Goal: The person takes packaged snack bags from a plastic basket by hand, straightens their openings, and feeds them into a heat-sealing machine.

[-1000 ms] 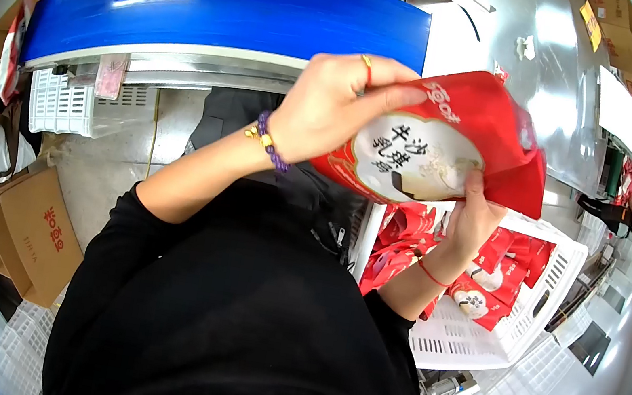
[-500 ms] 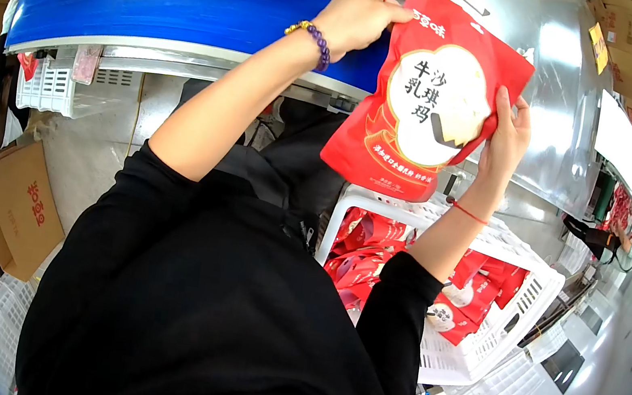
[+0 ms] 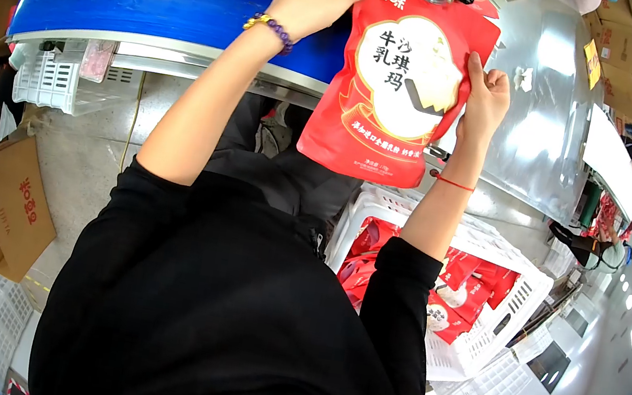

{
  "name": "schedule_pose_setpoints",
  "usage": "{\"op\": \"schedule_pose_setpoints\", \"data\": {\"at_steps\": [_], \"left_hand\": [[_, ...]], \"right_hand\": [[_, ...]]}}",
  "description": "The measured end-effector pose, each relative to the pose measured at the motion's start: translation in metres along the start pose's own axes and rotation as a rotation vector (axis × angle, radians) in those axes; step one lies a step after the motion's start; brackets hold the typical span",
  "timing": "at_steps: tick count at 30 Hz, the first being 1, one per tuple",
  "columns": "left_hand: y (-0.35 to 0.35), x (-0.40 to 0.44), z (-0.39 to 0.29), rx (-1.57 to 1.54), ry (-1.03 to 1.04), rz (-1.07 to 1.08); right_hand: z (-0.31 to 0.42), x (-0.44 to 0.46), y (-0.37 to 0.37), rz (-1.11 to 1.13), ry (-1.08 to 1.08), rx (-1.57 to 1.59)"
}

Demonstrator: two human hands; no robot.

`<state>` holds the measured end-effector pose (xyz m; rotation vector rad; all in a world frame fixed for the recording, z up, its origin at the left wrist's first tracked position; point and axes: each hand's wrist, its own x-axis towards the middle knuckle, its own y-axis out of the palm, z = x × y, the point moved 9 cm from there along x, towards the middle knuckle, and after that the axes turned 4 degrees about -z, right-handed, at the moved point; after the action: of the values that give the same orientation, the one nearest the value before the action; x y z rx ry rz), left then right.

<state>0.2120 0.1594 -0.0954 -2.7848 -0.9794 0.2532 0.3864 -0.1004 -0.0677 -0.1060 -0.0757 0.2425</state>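
Head view: near blue belt (image 3: 174, 0), we pinch red pouch (image 3: 402, 88), left hand (image 3: 312, 2) fingers at top corner, right hand (image 3: 485, 100) fingers at side edge.

A red pouch (image 3: 342, 116) displays the brand 百草味 at its top, 牛乳沙琪玛 on its white panel (image 3: 434, 64) and 添加进口全脂乳粉 on the ribbon below; red characters on a carton (image 3: 16, 222) at left are too distorted to read.
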Motion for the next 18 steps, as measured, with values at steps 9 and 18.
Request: {"op": "schedule_pose_setpoints", "data": {"at_steps": [9, 18], "left_hand": [[-0.176, -0.159, 0.041, -0.135, -0.227, 0.354], [-0.328, -0.300, 0.504, 0.954, -0.604, -0.099]], "right_hand": [[0.029, -0.066, 0.058, 0.245, 0.068, -0.059], [0.022, -0.162, -0.120, -0.027, 0.074, 0.270]]}}
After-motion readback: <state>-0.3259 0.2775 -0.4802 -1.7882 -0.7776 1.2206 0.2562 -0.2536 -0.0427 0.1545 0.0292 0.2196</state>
